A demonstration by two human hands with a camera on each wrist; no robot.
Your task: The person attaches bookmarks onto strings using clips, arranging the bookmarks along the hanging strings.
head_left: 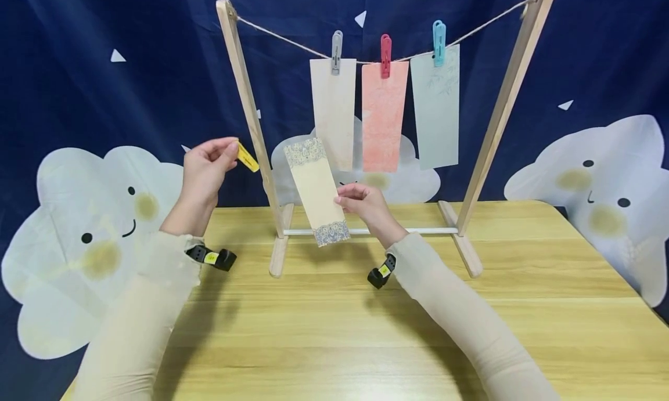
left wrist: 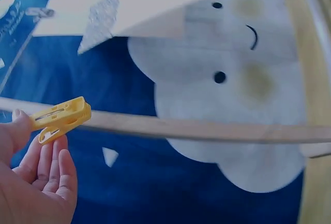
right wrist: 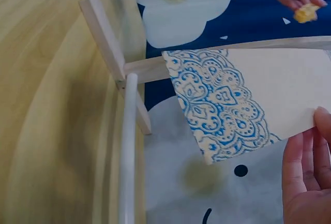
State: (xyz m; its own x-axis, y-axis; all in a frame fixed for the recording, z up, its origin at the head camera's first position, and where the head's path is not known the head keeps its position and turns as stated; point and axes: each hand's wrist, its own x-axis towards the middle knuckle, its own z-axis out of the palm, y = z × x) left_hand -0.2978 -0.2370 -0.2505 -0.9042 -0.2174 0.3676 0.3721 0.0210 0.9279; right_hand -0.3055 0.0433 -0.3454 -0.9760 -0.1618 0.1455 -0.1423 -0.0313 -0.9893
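My left hand (head_left: 202, 172) pinches a yellow clothespin (head_left: 248, 157) just left of the rack's left post. Seen from the left wrist, the clothespin (left wrist: 62, 118) sits between thumb and fingers. With my right hand (head_left: 368, 208) I hold a cream paper card (head_left: 315, 189) by its right edge, tilted, in front of the rack. Blue lacy patterns (right wrist: 217, 107) mark its ends. Behind it, three cards hang from a string: a cream one (head_left: 334, 114) under a grey clothespin (head_left: 337, 53), a coral one (head_left: 384, 116) under a red clothespin (head_left: 385, 56), a grey-green one (head_left: 436, 114) under a blue clothespin (head_left: 438, 43).
The string (head_left: 282, 37) sags between a left wooden post (head_left: 245, 93) and a right one (head_left: 504, 105). A white bar (head_left: 418, 231) joins their feet low down on the wooden table (head_left: 313, 331). A dark blue curtain (head_left: 146, 18) with smiling clouds is behind.
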